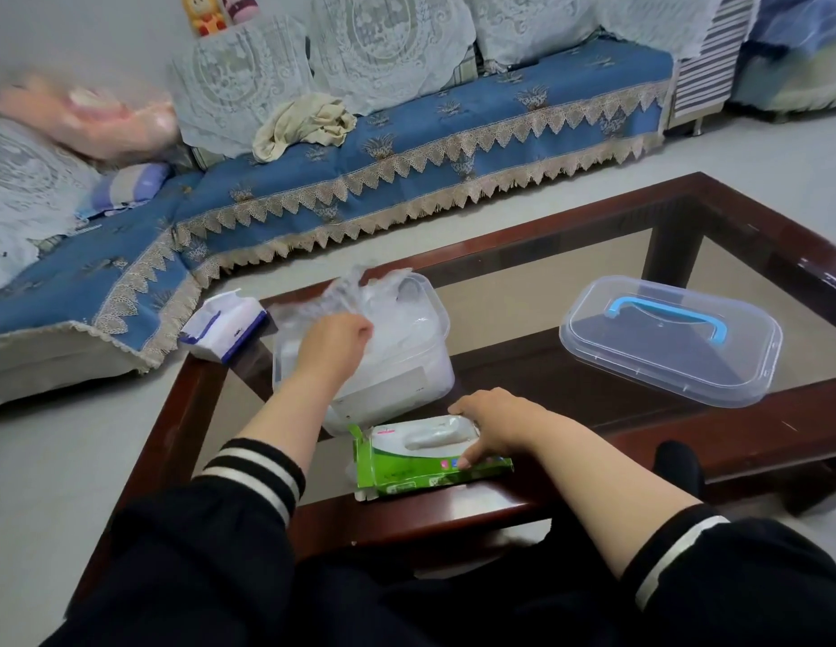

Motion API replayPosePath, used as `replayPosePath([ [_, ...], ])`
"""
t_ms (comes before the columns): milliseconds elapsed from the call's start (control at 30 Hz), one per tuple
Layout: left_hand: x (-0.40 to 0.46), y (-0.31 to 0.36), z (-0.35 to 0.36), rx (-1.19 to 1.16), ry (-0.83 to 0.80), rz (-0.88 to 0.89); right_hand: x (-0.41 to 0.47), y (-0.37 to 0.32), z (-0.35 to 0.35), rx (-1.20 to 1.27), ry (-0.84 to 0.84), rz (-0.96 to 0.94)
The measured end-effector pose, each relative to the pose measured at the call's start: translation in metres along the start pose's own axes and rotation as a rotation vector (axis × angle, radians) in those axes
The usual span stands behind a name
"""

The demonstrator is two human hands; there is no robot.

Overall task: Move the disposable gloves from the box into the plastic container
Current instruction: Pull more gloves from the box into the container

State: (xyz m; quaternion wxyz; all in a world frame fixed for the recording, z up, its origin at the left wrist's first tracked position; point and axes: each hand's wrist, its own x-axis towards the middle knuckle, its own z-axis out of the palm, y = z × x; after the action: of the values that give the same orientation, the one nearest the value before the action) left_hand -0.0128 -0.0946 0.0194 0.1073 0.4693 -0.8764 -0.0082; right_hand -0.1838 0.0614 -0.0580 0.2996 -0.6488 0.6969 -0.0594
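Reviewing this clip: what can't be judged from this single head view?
- How many gloves lie in the container: left hand and cloudy walls hide them.
- What remains in the box: right hand covers part of its opening.
- Box print: too small.
- Pink thing on sofa: blurred.

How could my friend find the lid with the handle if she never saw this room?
Look at the dark wooden coffee table with the glass top, in front of the blue sofa. On its right side, away from both hands, a clear plastic lid lies flat by itself. It alone has a bright blue handle on top.
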Motion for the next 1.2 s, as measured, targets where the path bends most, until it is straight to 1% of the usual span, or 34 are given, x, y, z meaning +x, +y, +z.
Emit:
replayPosePath([
  [33, 0.006, -0.004, 0.005, -0.034, -0.136, -0.058, 0.000, 0.000, 0.000, 0.001, -0.001, 0.001],
  [100, 0.015, -0.008, 0.011, -0.079, -0.355, -0.087, 0.001, 0.002, 0.000, 0.008, 0.001, -0.004],
  [167, 0.019, -0.008, 0.012, -0.080, -0.479, -0.090, 0.001, 0.002, 0.000, 0.014, -0.003, -0.009],
  [200, 0.019, -0.007, 0.010, -0.091, -0.481, -0.100, 0.001, 0.002, 0.000, 0.015, -0.004, -0.011],
  [267, 0.017, -0.006, -0.001, -0.092, -0.413, -0.123, 0.001, 0.003, 0.000, 0.017, -0.006, -0.010],
  [300, 0.014, -0.005, -0.010, -0.039, -0.350, -0.129, 0.001, 0.002, -0.001, 0.013, -0.007, -0.010],
  [367, 0.003, 0.002, -0.028, 0.126, -0.159, -0.109, 0.000, 0.001, -0.002, 0.008, -0.009, -0.009],
  [434, -0.016, 0.013, -0.040, 0.184, 0.058, -0.061, -0.001, 0.000, -0.002, 0.005, -0.008, -0.007],
  [501, -0.032, 0.023, -0.039, 0.135, 0.199, 0.032, -0.002, 0.000, -0.002, 0.012, -0.003, -0.005],
  [567, -0.046, 0.029, -0.030, 0.013, 0.247, 0.123, -0.002, 0.000, -0.001, 0.023, -0.007, -0.006],
  [634, -0.061, 0.035, -0.019, -0.103, 0.281, 0.286, -0.001, 0.000, 0.000, 0.031, -0.004, -0.013],
  [701, -0.080, 0.043, -0.002, -0.178, 0.279, 0.432, 0.000, 0.000, 0.000, 0.033, 0.000, -0.015],
  [734, -0.090, 0.047, 0.009, -0.220, 0.204, 0.446, 0.001, 0.001, 0.001, 0.031, 0.002, -0.014],
  [768, -0.099, 0.049, 0.019, -0.247, 0.096, 0.407, 0.002, 0.000, 0.001, 0.030, 0.002, -0.011],
  [834, -0.109, 0.047, 0.041, -0.225, -0.116, 0.270, 0.003, 0.000, 0.001, 0.026, 0.001, -0.005],
  [868, -0.112, 0.043, 0.051, -0.208, -0.167, 0.225, 0.003, -0.001, 0.002, 0.018, -0.005, -0.005],
  [901, -0.113, 0.042, 0.057, -0.222, -0.175, 0.198, 0.003, -0.001, 0.001, 0.011, -0.008, -0.003],
  [1001, -0.109, 0.043, 0.058, -0.308, -0.100, 0.110, 0.003, 0.001, 0.001, 0.010, -0.012, 0.005],
  [1101, -0.108, 0.047, 0.052, -0.311, -0.087, 0.126, 0.002, 0.001, 0.000, 0.017, -0.020, 0.001],
  [1201, -0.108, 0.045, 0.048, -0.411, -0.008, 0.139, 0.000, 0.002, 0.001, 0.031, -0.013, -0.006],
])
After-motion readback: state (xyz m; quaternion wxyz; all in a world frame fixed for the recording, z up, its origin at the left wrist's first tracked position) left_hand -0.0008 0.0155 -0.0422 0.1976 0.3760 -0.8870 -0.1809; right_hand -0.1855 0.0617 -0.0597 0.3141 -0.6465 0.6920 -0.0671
